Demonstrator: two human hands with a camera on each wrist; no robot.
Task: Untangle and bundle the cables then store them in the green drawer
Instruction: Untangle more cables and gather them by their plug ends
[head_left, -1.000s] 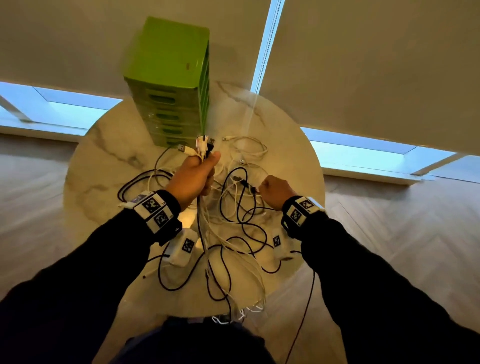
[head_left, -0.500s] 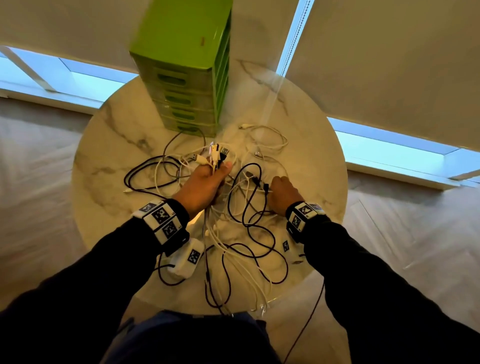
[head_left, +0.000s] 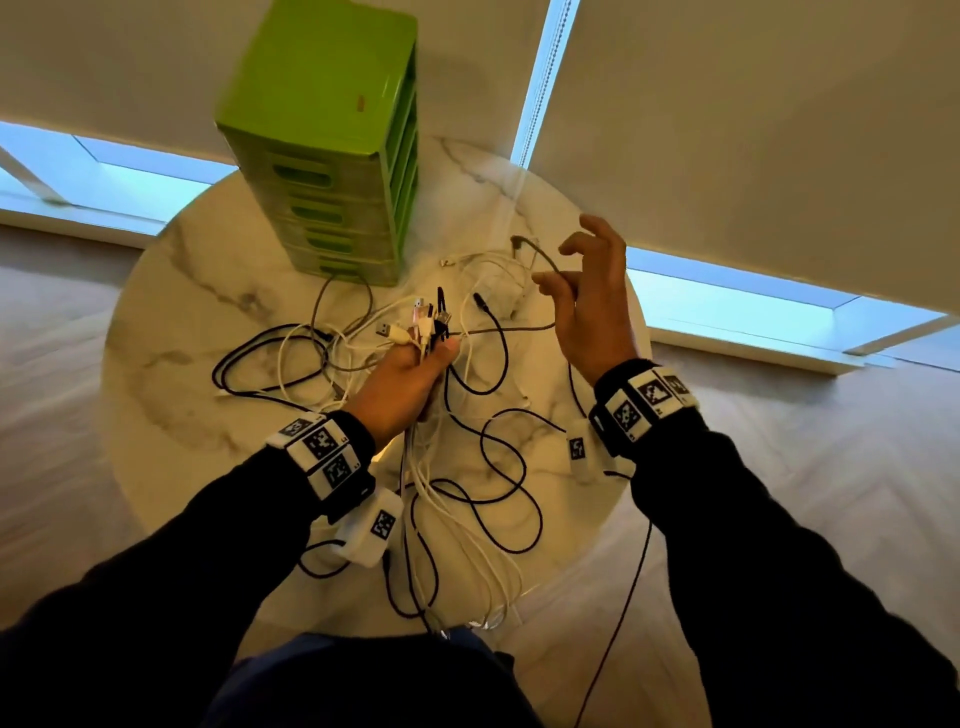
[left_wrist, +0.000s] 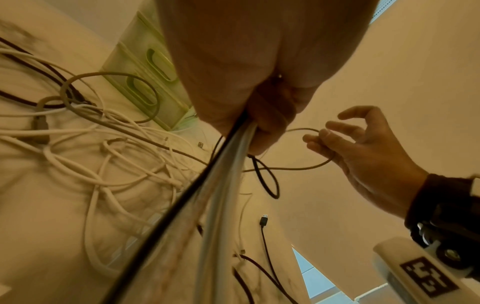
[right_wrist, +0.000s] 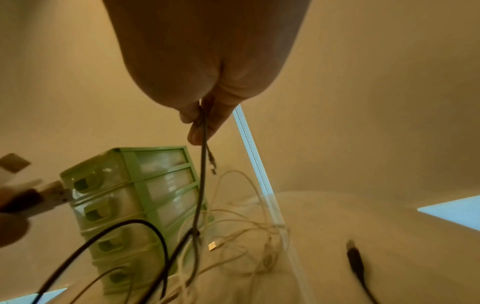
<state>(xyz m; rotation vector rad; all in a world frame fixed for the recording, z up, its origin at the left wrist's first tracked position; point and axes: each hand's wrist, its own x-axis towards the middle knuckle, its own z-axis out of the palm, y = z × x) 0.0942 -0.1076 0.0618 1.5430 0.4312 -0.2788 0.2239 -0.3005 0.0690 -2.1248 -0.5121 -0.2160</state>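
My left hand (head_left: 402, 376) (left_wrist: 262, 115) grips a bunch of black and white cable ends (head_left: 426, 322), plugs pointing up, over the middle of the round marble table (head_left: 171, 322). To its right, my right hand (head_left: 587, 306) (left_wrist: 345, 144) (right_wrist: 202, 115) is raised and pinches a grey cable (head_left: 519, 326) (left_wrist: 298, 167) (right_wrist: 201, 185) between thumb and forefinger, its other fingers spread. That cable's plug (head_left: 519, 241) sticks up beyond the fingers. Loose black and white cables (head_left: 467, 493) lie tangled on the table. The green drawer unit (head_left: 332, 150) (right_wrist: 135, 205) stands at the back, drawers closed.
A white cable loop (head_left: 493, 275) lies right of the drawer unit. Roller blinds and low windows (head_left: 727, 296) stand behind the table. Some cables hang over the table's near edge (head_left: 467, 618). A thin black lead (head_left: 623, 608) dangles from my right wrist.
My right hand has risen from the tangle, pulling the grey cable up and to the right. My left hand keeps its bunch and has hardly moved. The head view shifted.
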